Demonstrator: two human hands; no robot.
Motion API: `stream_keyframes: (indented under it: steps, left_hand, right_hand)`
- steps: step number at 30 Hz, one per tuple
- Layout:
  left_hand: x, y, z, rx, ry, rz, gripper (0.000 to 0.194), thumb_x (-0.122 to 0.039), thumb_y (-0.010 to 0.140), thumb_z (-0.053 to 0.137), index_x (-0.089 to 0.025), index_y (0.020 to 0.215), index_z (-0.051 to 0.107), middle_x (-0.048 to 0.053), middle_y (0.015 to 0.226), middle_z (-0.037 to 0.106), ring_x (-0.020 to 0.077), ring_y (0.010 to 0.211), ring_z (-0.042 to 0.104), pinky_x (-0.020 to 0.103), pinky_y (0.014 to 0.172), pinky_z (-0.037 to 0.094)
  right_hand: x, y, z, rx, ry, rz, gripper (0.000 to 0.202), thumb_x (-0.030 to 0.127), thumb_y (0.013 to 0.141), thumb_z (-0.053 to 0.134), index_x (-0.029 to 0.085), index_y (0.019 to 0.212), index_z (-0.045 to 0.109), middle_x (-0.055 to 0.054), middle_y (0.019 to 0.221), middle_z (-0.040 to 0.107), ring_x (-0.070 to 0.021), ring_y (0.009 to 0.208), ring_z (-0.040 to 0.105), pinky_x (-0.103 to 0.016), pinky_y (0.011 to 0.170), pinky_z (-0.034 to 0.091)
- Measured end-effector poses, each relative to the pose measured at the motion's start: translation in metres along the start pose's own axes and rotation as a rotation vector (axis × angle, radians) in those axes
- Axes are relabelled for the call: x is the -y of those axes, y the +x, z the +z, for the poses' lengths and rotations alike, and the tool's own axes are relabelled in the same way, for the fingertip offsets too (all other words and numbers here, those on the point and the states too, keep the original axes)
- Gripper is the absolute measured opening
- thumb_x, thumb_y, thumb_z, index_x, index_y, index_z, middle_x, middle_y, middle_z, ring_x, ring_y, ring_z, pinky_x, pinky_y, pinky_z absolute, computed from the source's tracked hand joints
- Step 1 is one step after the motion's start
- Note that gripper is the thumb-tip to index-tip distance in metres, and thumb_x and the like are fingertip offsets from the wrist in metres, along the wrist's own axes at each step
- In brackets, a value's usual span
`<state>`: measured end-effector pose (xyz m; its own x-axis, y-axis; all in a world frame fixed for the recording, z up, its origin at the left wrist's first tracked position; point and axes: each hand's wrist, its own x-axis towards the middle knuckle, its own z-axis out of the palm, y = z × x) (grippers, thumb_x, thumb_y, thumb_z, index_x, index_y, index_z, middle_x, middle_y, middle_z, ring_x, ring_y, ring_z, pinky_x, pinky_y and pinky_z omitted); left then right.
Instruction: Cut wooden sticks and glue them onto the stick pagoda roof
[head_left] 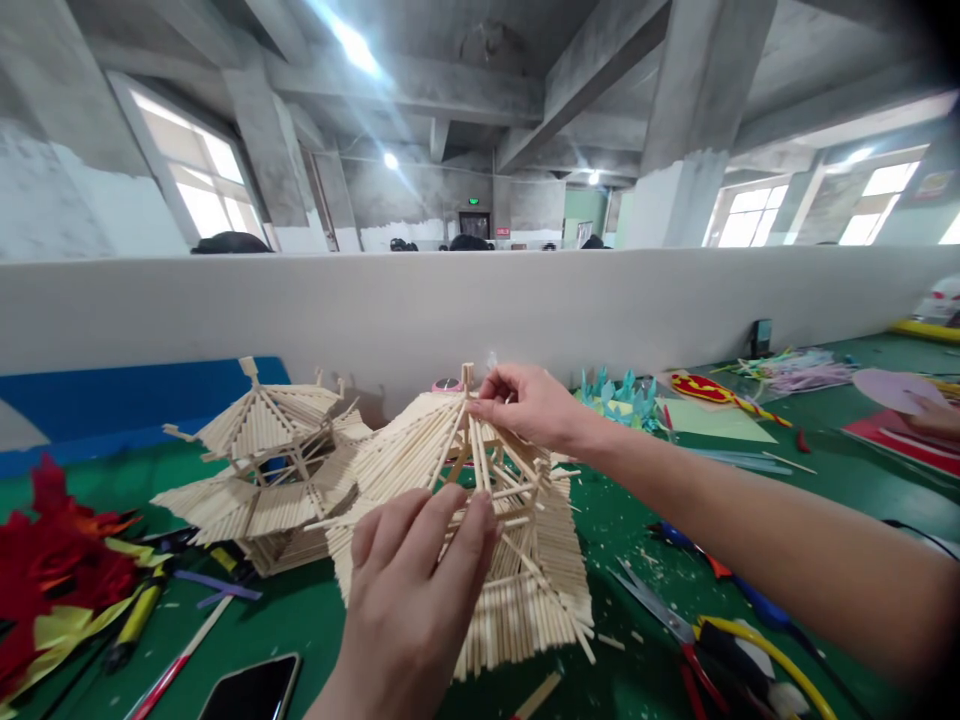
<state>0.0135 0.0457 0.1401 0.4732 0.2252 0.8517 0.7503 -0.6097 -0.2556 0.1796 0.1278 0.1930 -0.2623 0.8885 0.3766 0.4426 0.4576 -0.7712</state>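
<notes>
- Green work table (825, 480): carries all items noted below; a white partition wall (450, 310) runs along its far edge.
- Near stick roof (525, 580): a pyramid-shaped frame of thin wooden sticks, standing at table centre directly ahead of the person. Its apex points up and slightly away; the sloped panels fan down toward the viewer, and the open side shows the inner struts.
- Second stick pavilion (262, 450): a two-tier model just to the left of the near roof, its eaves touching or all but touching it. Neither hand is on it.
- Left hand (420, 580): in front of the near slope, fingers together and lightly curled, fingertips resting against the sticks at mid-height. No closed grasp is seen; it bears on the panel rather than holding it.
- Right hand (525, 405): reaches in from the right, above and beyond the left hand, thumb and fingers narrowed to a pinch on the sticks just below the apex. This is the hand nearer the peak.
- Scissors (652, 605): lying on the table to the right of the roof, apart from both hands.
- Phone (251, 690): dark screen, flat at the near edge, left of the left wrist.
</notes>
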Motion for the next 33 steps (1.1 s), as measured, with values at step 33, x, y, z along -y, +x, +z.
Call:
stream_keyframes:
  steps: [33]
  left_hand:
    - [0.003, -0.013, 0.019, -0.096, -0.245, 0.009, 0.019, -0.01, 0.081, 0.049, -0.007, 0.09, 0.065, 0.012, 0.085, 0.069, 0.023, 0.087, 0.056, 0.037, 0.079, 0.036]
  right_hand:
    - [0.005, -0.001, 0.005, 0.003, -0.022, 0.012, 0.017, 0.032, 0.074, 0.058, 0.017, 0.071, 0.049, 0.004, 0.062, 0.048, -0.0077, 0.054, 0.04, -0.02, 0.05, 0.034]
